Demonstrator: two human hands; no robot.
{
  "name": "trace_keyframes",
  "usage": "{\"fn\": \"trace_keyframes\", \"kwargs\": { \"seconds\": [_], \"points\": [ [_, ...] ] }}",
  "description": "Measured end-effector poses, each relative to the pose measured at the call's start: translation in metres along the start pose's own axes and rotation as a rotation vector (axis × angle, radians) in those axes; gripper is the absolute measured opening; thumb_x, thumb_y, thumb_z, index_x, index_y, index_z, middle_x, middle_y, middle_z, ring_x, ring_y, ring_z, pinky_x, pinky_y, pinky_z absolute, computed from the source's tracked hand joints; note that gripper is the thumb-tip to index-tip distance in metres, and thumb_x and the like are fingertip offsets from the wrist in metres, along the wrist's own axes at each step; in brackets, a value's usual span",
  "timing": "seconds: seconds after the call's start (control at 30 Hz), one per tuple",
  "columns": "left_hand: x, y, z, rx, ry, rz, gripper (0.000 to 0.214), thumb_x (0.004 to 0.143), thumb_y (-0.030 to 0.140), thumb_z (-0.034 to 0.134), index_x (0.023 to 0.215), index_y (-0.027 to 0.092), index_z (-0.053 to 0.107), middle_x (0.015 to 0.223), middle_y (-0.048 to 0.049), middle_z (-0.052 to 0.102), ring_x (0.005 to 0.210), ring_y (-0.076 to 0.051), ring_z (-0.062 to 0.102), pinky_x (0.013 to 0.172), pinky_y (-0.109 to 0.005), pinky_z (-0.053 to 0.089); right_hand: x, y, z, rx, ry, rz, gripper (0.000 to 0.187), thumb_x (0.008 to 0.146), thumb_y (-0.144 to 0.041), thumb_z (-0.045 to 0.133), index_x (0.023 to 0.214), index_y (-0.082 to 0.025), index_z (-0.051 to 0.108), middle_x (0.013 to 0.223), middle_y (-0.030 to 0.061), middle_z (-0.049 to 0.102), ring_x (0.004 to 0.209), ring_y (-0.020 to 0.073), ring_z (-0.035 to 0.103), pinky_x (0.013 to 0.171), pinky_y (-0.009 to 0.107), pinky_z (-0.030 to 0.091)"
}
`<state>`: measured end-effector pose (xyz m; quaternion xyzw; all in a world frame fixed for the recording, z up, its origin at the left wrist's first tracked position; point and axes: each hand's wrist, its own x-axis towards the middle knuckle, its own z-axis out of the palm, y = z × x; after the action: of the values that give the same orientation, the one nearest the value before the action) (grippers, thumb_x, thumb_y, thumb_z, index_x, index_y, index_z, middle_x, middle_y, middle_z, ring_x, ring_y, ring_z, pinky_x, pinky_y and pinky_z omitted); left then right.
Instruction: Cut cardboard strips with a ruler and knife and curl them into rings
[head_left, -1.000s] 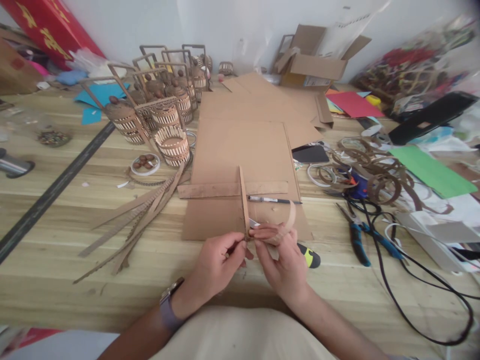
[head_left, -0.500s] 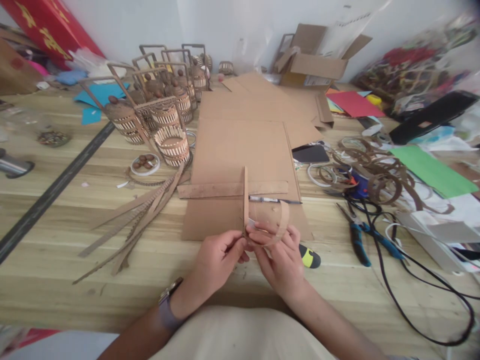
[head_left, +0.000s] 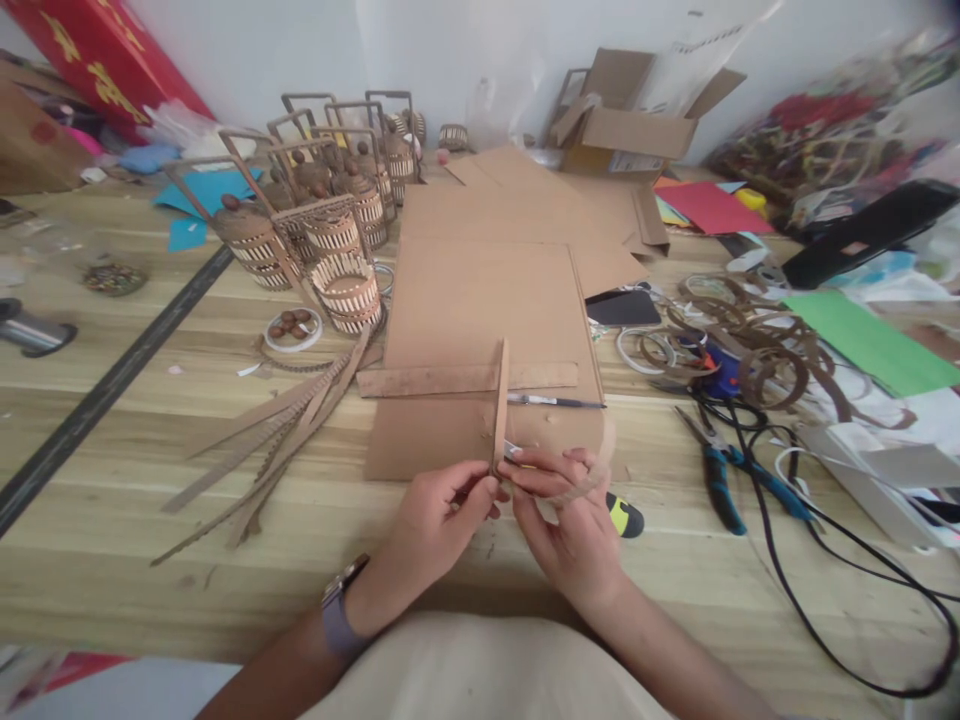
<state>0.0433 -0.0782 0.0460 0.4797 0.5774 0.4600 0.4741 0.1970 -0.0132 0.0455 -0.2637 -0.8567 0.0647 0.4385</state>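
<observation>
My left hand pinches the lower end of a thin brown strip between thumb and forefinger. That strip stands up from the fingertips, over the cardboard. Close against it, my right hand has its fingers closed on a curled part of a strip, which loops out over the fingers to the right. Whether both parts are one piece, I cannot tell. Below the right hand shows the yellow-green and black handle of a tool, and a bit of a metal blade peeks out by the fingertips; the hand covers what lies between.
A flat wooden strip and a pen lie on the cardboard sheet. Small lantern-like baskets and loose strips sit left. Pliers, a black cable and strip rings are right.
The upright strip has shifted slightly right and leans a little. The curled part has swung right and down over my right hand, which has moved slightly right.
</observation>
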Motion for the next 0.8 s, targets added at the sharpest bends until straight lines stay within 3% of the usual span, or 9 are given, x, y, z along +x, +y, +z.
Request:
{"fn": "trace_keyframes", "kwargs": {
  "seconds": [0.37, 0.8],
  "points": [
    [0.0021, -0.0016, 0.0002, 0.024, 0.002, 0.018, 0.027, 0.098, 0.032, 0.046, 0.092, 0.016, 0.067, 0.071, -0.0019, 0.071, 0.065, -0.013, 0.068, 0.062, -0.02, 0.052, -0.0012, 0.0, 0.0064, -0.042, -0.006, -0.024, 0.01, 0.092, -0.015, 0.061, 0.097, -0.024, 0.058, 0.092, 0.0013, 0.078, 0.092, 0.0196, 0.072, 0.094, 0.039, 0.038],
    [-0.0002, 0.0015, -0.0005, 0.112, -0.013, 0.067, 0.026, 0.095, 0.026, 0.046, 0.079, 0.017, 0.064, 0.069, -0.0021, 0.071, 0.063, -0.013, 0.067, 0.059, -0.019, 0.048, 0.0018, -0.0006, 0.0007, 0.008, 0.003, 0.061, 0.012, 0.092, -0.015, 0.056, 0.097, -0.025, 0.058, 0.089, 0.0009, 0.076, 0.084, 0.0185, 0.072, 0.084, 0.037, 0.044]
  ]
}}
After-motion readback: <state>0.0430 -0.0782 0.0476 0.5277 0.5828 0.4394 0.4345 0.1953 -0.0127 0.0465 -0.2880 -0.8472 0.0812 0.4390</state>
